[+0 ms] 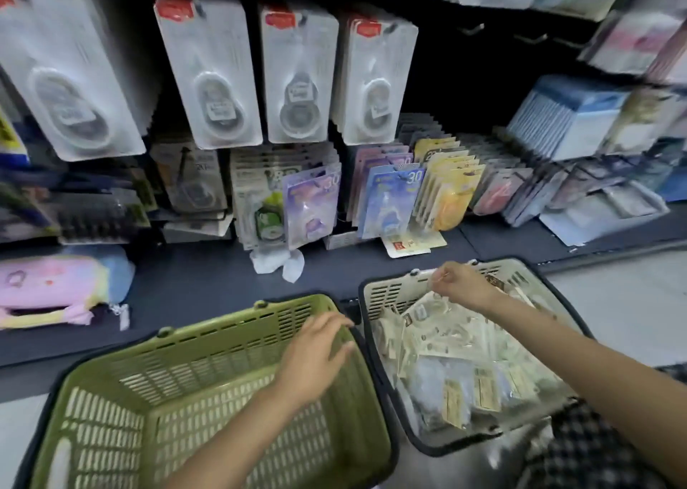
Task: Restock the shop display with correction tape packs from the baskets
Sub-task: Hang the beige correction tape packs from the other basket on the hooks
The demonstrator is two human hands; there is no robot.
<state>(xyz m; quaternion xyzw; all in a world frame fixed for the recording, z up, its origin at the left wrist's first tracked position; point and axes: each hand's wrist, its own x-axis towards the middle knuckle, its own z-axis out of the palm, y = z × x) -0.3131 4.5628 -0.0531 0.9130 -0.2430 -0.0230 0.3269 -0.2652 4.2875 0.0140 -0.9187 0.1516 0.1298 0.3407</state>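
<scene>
Over the beige basket [386,291] heaped with correction tape packs [446,343], the right hand [461,284] pinches what looks like one clear pack – thin film could slip – while the left hand [316,354] rests flat-fingered on the green basket [156,395] beside it

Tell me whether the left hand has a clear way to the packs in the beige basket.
Probably yes. The left hand rests on the green basket rim right beside the beige basket, whose top is open; only the right hand works over the packs at the far end.
</scene>
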